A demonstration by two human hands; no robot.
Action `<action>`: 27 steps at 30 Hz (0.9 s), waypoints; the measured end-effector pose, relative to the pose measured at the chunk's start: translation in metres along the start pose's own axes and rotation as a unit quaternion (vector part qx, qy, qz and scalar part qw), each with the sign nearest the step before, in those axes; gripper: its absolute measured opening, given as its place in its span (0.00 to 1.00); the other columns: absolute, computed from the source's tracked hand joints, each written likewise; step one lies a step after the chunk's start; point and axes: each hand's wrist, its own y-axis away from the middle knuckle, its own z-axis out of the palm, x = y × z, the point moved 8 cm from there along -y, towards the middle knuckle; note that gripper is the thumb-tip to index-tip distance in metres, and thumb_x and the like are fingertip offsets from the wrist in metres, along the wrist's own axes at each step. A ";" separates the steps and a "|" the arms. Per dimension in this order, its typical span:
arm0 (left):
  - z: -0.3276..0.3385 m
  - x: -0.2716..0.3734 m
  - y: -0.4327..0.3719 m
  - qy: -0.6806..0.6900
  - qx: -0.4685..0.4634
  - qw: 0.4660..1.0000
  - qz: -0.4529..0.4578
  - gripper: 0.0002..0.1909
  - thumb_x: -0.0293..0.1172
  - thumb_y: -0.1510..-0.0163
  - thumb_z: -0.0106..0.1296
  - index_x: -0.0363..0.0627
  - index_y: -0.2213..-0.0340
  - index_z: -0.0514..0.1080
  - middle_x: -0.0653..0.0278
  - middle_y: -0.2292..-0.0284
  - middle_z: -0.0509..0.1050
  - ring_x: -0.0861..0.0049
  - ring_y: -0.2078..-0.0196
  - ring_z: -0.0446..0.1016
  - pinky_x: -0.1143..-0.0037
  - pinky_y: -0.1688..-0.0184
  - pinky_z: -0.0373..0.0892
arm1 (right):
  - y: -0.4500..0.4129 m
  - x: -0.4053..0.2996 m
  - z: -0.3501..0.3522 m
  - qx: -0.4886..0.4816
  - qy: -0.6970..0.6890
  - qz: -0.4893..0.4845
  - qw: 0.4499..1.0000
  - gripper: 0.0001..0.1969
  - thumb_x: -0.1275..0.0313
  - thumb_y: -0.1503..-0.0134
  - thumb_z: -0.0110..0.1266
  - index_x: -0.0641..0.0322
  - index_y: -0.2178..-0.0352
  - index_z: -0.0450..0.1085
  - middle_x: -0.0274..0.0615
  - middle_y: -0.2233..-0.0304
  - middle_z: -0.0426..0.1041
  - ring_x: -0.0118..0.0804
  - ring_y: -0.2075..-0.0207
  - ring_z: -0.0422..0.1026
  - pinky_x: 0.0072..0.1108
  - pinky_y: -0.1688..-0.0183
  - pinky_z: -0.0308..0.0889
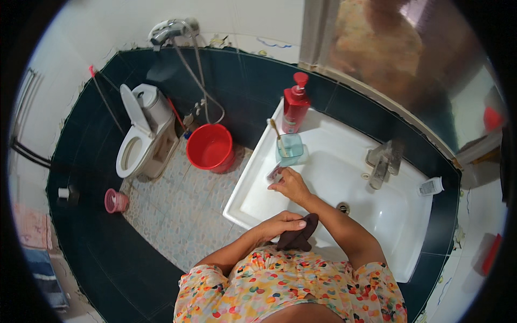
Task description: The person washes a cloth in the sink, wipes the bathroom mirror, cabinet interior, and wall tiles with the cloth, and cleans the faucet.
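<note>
A dark brown piece of cloth [297, 236], folded or bunched, is gripped in my left hand [278, 226] close to the patterned shirt, at the sink's near edge. My right hand [293, 185] reaches across to the left ledge of the white washbasin [252, 202]. Its fingertips meet a small pale object with a dark patch [274, 173]; whether they grip it is unclear, and the fingers partly hide it. Just beyond stands a translucent blue-green cup [289, 150] with a toothbrush [278, 135] leaning in it. Behind the cup is a red pump bottle [296, 105].
A metal faucet [381, 163] and a white tube [430, 187] are at the basin's right side. The drain [343, 208] lies below my right forearm. A red bucket [210, 147], a white toilet [139, 147] and a pink basket [116, 201] stand left on the tiled floor.
</note>
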 end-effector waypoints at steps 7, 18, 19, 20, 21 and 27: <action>0.005 -0.008 -0.019 -0.061 -0.014 0.998 -0.016 0.18 0.40 0.50 0.49 0.34 0.67 0.70 0.68 0.73 0.71 0.85 0.70 0.68 0.84 0.64 0.63 | 0.056 0.019 -0.080 0.128 -0.091 0.056 0.986 0.07 0.74 0.54 0.53 0.68 0.75 0.69 0.44 0.81 0.70 0.30 0.82 0.66 0.20 0.78 0.63; 0.101 -0.018 -0.091 -0.060 -0.106 0.992 -0.012 0.20 0.41 0.50 0.49 0.35 0.65 0.70 0.62 0.69 0.73 0.80 0.67 0.70 0.80 0.62 0.65 | 0.245 0.007 -0.370 0.596 0.117 0.065 0.792 0.03 0.75 0.53 0.53 0.64 0.77 0.68 0.38 0.84 0.67 0.26 0.84 0.65 0.17 0.81 0.59; 0.113 -0.021 -0.098 -0.052 -0.109 0.993 -0.018 0.20 0.42 0.50 0.49 0.35 0.65 0.70 0.62 0.69 0.73 0.80 0.67 0.70 0.80 0.62 0.65 | 0.259 0.010 -0.401 0.623 0.132 0.070 0.767 0.04 0.75 0.52 0.52 0.64 0.77 0.68 0.39 0.83 0.67 0.28 0.83 0.65 0.19 0.80 0.59; 0.123 -0.024 -0.105 -0.044 -0.110 0.993 -0.023 0.20 0.43 0.50 0.49 0.35 0.64 0.69 0.63 0.69 0.73 0.80 0.67 0.70 0.81 0.62 0.65 | 0.268 0.002 -0.433 0.644 0.209 0.041 0.735 0.05 0.73 0.52 0.53 0.65 0.78 0.67 0.40 0.83 0.67 0.30 0.83 0.65 0.20 0.80 0.59; 0.131 -0.025 -0.110 -0.047 -0.110 0.993 -0.022 0.20 0.43 0.50 0.49 0.35 0.64 0.69 0.63 0.69 0.73 0.80 0.67 0.70 0.81 0.62 0.65 | 0.268 -0.008 -0.460 0.661 0.194 0.045 0.723 0.07 0.72 0.52 0.53 0.65 0.78 0.67 0.41 0.83 0.67 0.32 0.82 0.65 0.22 0.79 0.59; 0.212 0.007 -0.154 -0.070 -0.134 0.988 0.015 0.20 0.45 0.51 0.49 0.38 0.69 0.69 0.65 0.72 0.72 0.81 0.68 0.69 0.80 0.62 0.64 | 0.260 0.004 -0.575 0.659 0.328 0.162 0.657 0.19 0.58 0.51 0.50 0.70 0.74 0.68 0.52 0.75 0.71 0.50 0.71 0.70 0.32 0.69 0.64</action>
